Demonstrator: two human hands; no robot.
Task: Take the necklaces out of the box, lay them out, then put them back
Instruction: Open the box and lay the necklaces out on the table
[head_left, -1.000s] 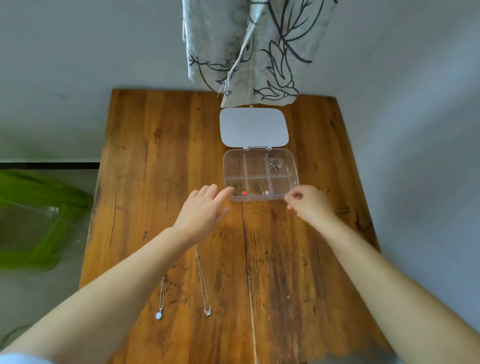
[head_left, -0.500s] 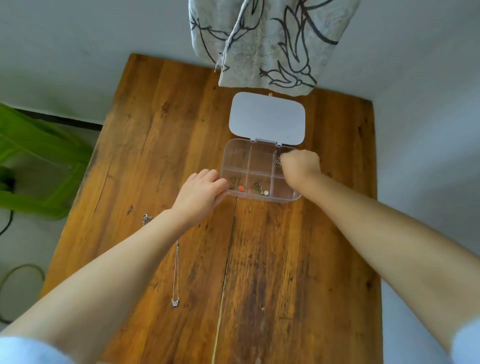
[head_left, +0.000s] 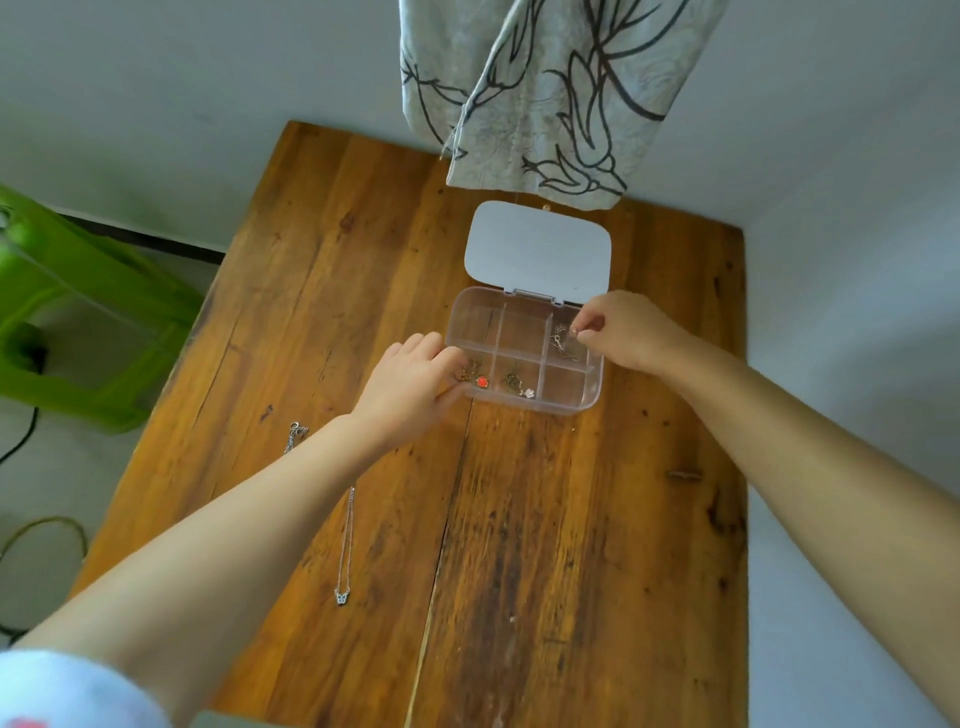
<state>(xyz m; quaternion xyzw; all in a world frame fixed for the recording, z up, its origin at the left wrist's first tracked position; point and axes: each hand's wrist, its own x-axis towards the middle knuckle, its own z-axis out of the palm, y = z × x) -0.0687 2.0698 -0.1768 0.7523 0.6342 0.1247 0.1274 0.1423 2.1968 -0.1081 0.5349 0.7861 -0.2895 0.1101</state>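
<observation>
A clear plastic box (head_left: 589, 397) with six compartments stands open on the wooden table (head_left: 571, 545), its white lid (head_left: 537, 252) folded back. My left hand (head_left: 410, 387) rests against the box's near left corner. My right hand (head_left: 626, 332) pinches a silver necklace (head_left: 562, 340) in the far right compartment. A necklace with a red heart (head_left: 482, 381) and one with a white flower (head_left: 527, 392) lie in the near compartments. A silver necklace with a butterfly pendant (head_left: 345, 545) lies stretched on the table. Another chain (head_left: 293, 434) shows beside my left forearm.
A patterned cloth (head_left: 540, 93) hangs over the table's far edge just behind the lid. A green plastic stool (head_left: 78, 312) stands on the floor to the left, with a cable near it. Grey wall runs along the table's right side.
My right hand went from the box's near right corner into the far right compartment and closed on the silver necklace. My left hand stayed at the box's left corner. The camera shifted.
</observation>
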